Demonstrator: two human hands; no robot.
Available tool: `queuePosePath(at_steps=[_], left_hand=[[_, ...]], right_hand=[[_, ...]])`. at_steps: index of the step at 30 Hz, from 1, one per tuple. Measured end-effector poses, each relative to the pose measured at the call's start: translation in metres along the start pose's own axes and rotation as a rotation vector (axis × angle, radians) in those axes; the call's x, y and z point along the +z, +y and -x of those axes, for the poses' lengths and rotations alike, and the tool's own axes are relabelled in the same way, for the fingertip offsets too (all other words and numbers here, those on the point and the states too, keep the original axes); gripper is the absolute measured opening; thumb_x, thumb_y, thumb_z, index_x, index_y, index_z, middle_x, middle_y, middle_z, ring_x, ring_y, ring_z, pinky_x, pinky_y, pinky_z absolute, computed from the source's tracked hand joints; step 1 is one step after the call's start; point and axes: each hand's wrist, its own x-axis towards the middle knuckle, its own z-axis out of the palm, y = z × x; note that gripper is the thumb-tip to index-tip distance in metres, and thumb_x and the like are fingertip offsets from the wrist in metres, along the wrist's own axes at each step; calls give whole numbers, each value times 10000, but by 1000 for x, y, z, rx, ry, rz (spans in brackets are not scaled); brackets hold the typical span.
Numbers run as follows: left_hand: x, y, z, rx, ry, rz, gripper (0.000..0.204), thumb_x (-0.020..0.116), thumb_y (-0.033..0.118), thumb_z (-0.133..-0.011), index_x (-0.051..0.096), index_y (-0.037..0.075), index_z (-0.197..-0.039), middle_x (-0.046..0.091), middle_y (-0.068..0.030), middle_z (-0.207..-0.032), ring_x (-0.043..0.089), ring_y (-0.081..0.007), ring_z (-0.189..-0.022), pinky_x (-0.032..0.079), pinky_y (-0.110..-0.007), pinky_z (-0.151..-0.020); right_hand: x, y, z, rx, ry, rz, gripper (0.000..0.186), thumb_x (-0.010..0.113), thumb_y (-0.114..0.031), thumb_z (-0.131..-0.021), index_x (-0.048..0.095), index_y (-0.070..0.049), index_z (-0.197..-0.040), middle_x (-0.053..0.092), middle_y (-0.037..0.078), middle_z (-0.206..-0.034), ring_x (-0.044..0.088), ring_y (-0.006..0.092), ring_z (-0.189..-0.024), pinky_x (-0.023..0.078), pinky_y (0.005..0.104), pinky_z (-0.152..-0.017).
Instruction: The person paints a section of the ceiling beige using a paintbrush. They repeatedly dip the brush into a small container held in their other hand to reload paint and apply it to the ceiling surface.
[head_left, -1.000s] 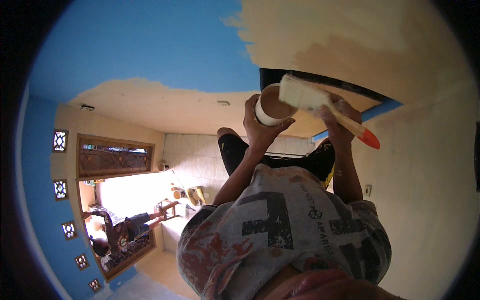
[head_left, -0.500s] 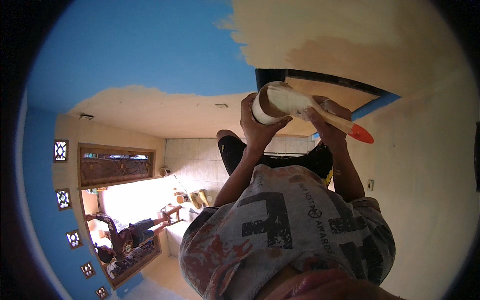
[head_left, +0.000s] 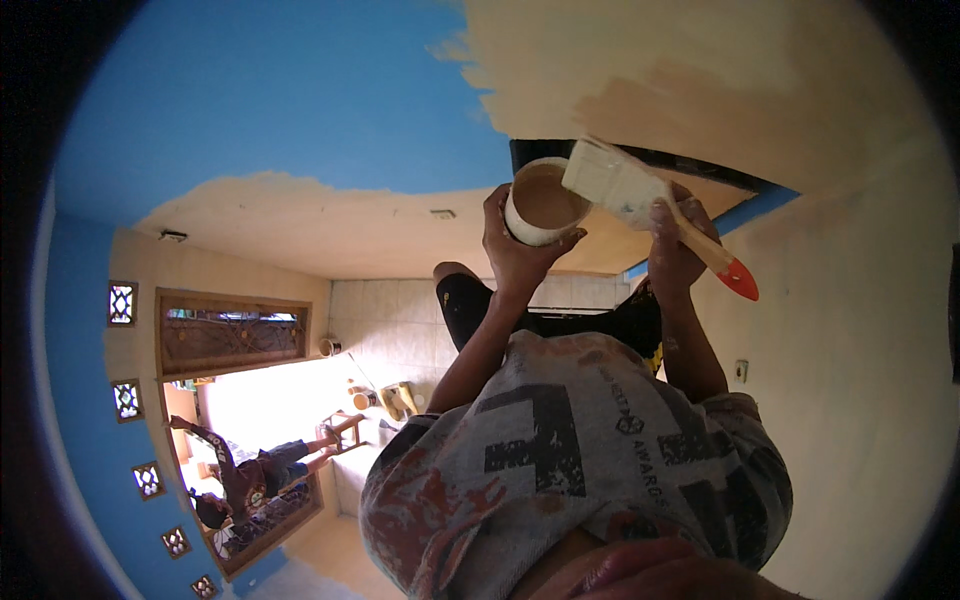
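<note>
My left hand (head_left: pixel 517 248) is wrapped round a white tub (head_left: pixel 536 232) that holds pale beige paint (head_left: pixel 550 198). In my right hand (head_left: pixel 680 243) is a wide paintbrush (head_left: pixel 615 183), gripped where its wooden handle meets the head; the handle ends in a red tip. Paint coats the brush head, which is raised over the right side of the tub's rim. Beyond both hands rises a wall, partly blue (head_left: pixel 330 90) and partly beige (head_left: pixel 640 50), with a ragged border between the two colours. A dark-framed opening or panel (head_left: pixel 690 165) sits just behind the brush.
At the left, a person (head_left: pixel 250 472) stands by a small wooden stool (head_left: pixel 346 430) in a bright doorway. Buckets (head_left: pixel 362 399) and a yellowish object (head_left: pixel 399 401) lie on the tiled floor (head_left: pixel 390 310). A wooden window frame (head_left: pixel 235 328) is beside the doorway.
The brush has lifted off the tub's mouth and moved right, uncovering the paint inside. My right hand has shifted slightly right with it; my left hand and the tub stay nearly still.
</note>
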Motion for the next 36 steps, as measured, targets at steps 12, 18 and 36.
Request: queuePosePath(at_steps=[12,18,36], left_hand=[[2,-2,-1,4,-9,5,924,949,277,-511,436,53,-1245,599,-143,-1141,613,-268,-1036,513,-370,-874],[3,-8,-1,-9,0,10,922,948,275,-514,438,46,-1248,602,-155,-1140,613,-262,-1040,513,-370,-876],[3,-13,-6,-31,10,22,900,944,247,-523,447,40,-1244,604,-153,-1133,613,-259,-1033,514,-371,-874]], right_hand=[[4,-2,-2,-20,-104,75,242,624,-101,-874,592,111,-985,662,198,-1002,638,167,-876,521,291,-758],[15,-13,-6,-8,-61,116,219,636,-118,-876,619,97,-914,680,176,-917,646,154,-816,524,280,-741],[15,-6,-16,13,-321,133,205,705,-56,-810,647,78,-954,685,142,-904,636,127,-736,512,241,-643]])
